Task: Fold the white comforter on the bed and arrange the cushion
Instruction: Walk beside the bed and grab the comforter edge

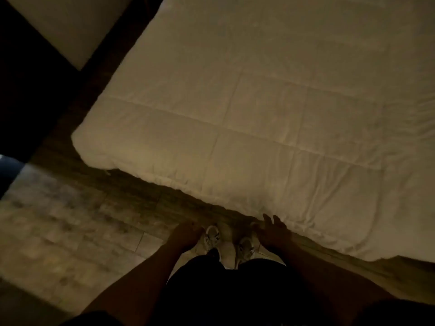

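Nothing's gripped — the right hand [274,234] is spread open just beside the near edge of the white comforter [270,109], which is laid flat across the bed. The left hand [187,234] is loosely curled over the floor [70,220] — its grip can't be told.

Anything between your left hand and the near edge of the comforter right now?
In the head view only bare wood-look floor separates the left hand from the comforter edge. The right hand is already at that edge.
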`<state>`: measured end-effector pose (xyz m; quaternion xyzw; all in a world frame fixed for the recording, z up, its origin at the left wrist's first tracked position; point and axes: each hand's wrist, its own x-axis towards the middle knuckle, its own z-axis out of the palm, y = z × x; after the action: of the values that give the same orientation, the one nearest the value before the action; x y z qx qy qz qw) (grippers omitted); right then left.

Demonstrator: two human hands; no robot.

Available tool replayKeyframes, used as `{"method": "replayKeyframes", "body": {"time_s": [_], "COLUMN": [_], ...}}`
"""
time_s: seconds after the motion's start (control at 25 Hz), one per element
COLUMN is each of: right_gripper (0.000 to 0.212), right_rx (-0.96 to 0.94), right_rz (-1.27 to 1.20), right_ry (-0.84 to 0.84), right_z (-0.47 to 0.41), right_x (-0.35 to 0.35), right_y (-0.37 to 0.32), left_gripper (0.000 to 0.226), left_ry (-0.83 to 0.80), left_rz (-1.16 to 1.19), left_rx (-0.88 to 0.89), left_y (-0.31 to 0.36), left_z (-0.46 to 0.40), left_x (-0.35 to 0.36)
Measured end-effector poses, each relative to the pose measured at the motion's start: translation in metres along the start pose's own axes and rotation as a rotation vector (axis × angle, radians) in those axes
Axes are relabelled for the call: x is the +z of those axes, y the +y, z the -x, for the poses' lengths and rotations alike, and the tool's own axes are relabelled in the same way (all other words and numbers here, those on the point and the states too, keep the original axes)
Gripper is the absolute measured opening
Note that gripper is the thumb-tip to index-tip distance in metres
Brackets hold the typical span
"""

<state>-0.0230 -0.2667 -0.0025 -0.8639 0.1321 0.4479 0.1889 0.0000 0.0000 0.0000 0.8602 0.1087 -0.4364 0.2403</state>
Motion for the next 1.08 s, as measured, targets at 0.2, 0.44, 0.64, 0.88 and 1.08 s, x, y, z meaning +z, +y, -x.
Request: {"method": "replayKeyframes", "body": {"time_s": [0.2, 0.44, 0.64, 0.88, 1.08], "right_gripper": [0.075, 0.081, 0.080, 0.074, 0.073], "right_rx": [-0.084, -0.233, -0.442, -0.555, -0.450], "right_rz": [0.135, 0.341, 0.477, 0.391, 0.413], "right_ry": [0.004, -0.101, -0.146, -0.186, -0.208], "right_z": [-0.024, -0.029, -0.031, -0.031, -0.057], "right_x": [0.010, 0.017, 0.039, 0.074, 0.087], "right_y": [-0.008, -0.066, -0.161, -0.267, -0.299], "left_gripper": [0.056, 0.064, 0.063, 0.063, 0.051], "left_ry": [0.086, 0.129, 0.169, 0.206, 0.374], "left_rz": [0.240, 0.393, 0.577, 0.822, 1.041], "left_rx": [-0.188, -0.362, -0.489, -0.553, -0.509], "left_y": [-0.033, -0.095, -0.155, -0.233, -0.281], "left_z": [0.010, 0.035, 0.055, 0.070, 0.060], "left_x": [0.021, 0.042, 0.038, 0.013, -0.048]}}
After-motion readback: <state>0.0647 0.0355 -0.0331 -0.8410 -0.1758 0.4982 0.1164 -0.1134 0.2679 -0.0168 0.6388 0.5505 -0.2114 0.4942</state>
